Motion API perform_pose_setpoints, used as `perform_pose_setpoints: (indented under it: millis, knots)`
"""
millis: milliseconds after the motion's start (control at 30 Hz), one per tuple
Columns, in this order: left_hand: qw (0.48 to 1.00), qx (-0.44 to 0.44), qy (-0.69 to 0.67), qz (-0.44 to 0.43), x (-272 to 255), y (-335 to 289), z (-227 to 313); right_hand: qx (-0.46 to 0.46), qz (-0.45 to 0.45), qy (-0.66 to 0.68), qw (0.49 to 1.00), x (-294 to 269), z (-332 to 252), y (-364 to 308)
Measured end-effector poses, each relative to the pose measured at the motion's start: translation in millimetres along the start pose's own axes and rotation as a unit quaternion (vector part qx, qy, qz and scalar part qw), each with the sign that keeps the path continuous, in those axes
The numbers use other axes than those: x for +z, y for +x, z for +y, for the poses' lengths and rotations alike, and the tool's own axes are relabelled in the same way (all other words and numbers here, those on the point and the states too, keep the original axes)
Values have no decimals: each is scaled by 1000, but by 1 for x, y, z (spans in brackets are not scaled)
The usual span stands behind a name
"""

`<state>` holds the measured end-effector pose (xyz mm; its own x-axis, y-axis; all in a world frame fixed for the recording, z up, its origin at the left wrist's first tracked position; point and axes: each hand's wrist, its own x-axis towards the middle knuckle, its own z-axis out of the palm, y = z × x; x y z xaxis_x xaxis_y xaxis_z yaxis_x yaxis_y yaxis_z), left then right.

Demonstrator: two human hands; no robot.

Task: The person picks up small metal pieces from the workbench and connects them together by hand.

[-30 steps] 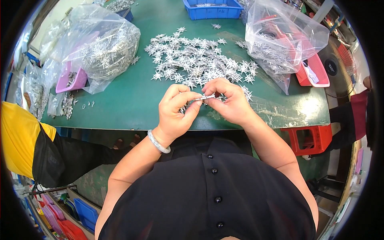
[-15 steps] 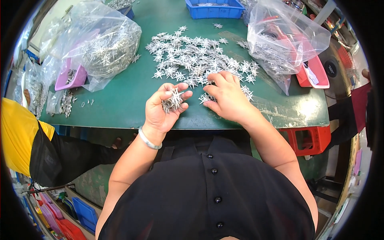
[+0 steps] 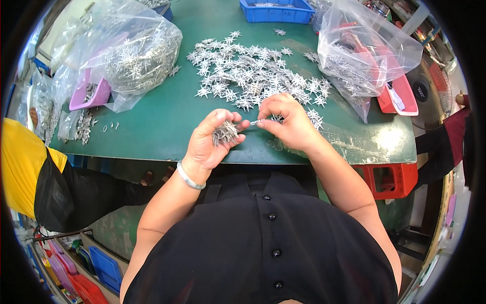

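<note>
My left hand (image 3: pixel 205 139) is closed around a clump of spiky silver star-shaped metal pieces (image 3: pixel 225 133), palm turned up. Just to its right, my right hand (image 3: pixel 289 121) pinches a small silver piece (image 3: pixel 256 122) between thumb and forefinger, close to the left fingertips. Whether the left fingers touch that piece I cannot tell. Beyond both hands spreads a loose pile of the same star-shaped pieces (image 3: pixel 253 71) on the green table (image 3: pixel 167 137). A few more lie beside and partly behind the right hand.
At left stands a clear bag of star pieces (image 3: pixel 136 61) by a purple basket (image 3: pixel 91 96). Another clear bag (image 3: pixel 349 66) leans at right against a red basket (image 3: pixel 400 96). A blue tray (image 3: pixel 277 13) sits at the back. A person in yellow (image 3: pixel 30 167) is at far left.
My right hand has lifted off the pile's near edge and now pinches a small silver piece beside the left hand. The left hand has turned slightly, still holding its clump.
</note>
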<state>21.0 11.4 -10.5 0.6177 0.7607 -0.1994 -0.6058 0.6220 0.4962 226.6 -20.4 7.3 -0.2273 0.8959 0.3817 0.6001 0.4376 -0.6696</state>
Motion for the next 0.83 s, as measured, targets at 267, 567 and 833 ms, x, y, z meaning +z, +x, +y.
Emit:
perform_pose_setpoints:
  millis: [267, 567, 833]
  knots:
    - [977, 58, 206, 9, 15, -2, -6, 95, 33, 207, 973, -3, -16, -3]
    - [907, 216, 362, -1, 34, 1, -16, 29, 83, 250, 964, -2, -14, -9]
    - [816, 310, 486, -41, 22, 4, -14, -48, 98, 202, 973, -7, -23, -8]
